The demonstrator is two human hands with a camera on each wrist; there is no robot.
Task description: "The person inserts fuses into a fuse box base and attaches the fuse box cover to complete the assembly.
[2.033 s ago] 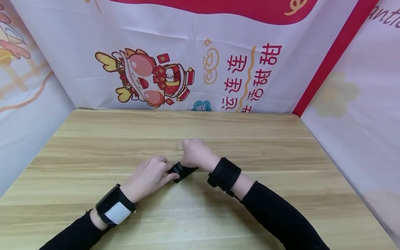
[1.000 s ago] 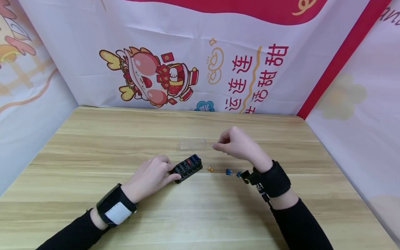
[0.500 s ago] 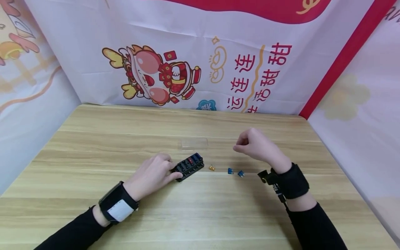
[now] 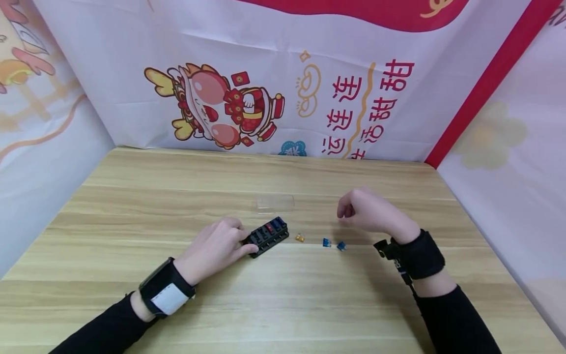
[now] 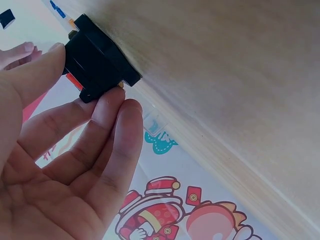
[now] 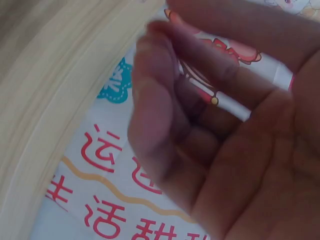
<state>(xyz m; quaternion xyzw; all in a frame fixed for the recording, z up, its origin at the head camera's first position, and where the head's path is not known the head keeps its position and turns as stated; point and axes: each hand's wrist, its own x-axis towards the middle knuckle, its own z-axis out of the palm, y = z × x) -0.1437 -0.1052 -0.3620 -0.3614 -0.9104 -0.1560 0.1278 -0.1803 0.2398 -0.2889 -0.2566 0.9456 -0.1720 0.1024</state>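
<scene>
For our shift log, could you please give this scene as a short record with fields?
left hand: grips one end of the black oblong plastic block
in block: red insert and blue inserts toward its far end
right hand: above the pale wooden table, fingers curled, nothing visibly held
right of block: one small amber piece, two small blue pieces
beyond block: clear rectangular plastic piece

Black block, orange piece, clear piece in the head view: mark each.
Black block (image 4: 267, 235), head view: middle of its body.
Orange piece (image 4: 300, 238), head view: middle of its body.
Clear piece (image 4: 276, 203), head view: middle of its face.
</scene>
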